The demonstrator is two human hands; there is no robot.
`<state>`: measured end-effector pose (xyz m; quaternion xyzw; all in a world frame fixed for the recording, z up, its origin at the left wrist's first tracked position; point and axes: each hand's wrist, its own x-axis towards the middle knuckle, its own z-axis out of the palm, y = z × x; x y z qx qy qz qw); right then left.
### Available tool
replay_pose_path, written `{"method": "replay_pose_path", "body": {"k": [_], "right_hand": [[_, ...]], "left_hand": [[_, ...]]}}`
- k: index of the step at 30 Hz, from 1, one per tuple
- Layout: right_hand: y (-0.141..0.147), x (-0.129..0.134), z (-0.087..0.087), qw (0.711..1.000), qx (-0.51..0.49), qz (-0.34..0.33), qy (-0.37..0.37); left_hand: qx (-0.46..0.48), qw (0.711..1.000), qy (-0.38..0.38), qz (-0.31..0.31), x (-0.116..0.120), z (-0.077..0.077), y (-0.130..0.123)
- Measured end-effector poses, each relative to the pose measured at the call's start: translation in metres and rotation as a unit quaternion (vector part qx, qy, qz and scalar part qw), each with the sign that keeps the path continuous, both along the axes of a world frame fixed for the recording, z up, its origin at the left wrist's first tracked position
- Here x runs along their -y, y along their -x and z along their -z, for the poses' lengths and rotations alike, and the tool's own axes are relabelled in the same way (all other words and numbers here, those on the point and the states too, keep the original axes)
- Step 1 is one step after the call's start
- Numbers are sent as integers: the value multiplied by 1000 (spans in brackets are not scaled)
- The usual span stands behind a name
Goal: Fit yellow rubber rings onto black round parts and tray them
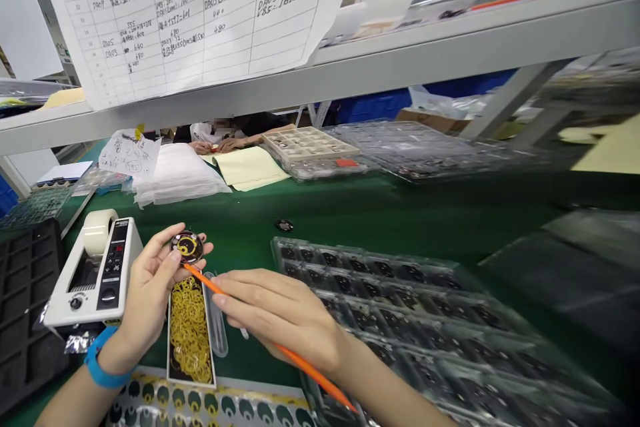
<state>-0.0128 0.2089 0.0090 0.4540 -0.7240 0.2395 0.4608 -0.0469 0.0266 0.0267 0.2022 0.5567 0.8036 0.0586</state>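
Note:
My left hand (159, 265), with a blue band on its wrist, pinches a small round black disc (187, 247) that carries yellow ring-shaped marks on its face. Between the fingers of my right hand (280, 313) lies a slim orange pointed stick (320, 377), its tip touching or very near the disc's lower edge. Below the disc stands a narrow box (190, 333) full of yellow ring-shaped pieces. A clear plastic case (217, 320) lies beside that box, partly behind my right hand. Under my wrists is a sheet of stickers (235, 407) in dark and yellow shapes.
A white tape dispenser (95, 273) stands left, beside a black compartment tray (25, 320). Clear trays of dark parts (400, 307) fill the right. Another disc (284, 225) lies behind. A metal shelf (380, 57) crosses above; a co-worker's hands (220, 145) show beyond.

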Motion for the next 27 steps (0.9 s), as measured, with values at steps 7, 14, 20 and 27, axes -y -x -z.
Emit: {"method": "replay_pose_path", "body": {"k": [7,14,20,27], "right_hand": [[-7,12,7,976,64,48,204],[1,23,15,981,-25,105,161],[5,31,20,976,-82,203,-10],[-1,7,1,988,16,115,98]], "left_hand": [[-11,1000,26,2,-8,10,-7],[-42,997,54,-25,-18,21,-9],[-4,998,50,-30,-21,29,4],[101,995,8,16,-15,24,16]]}}
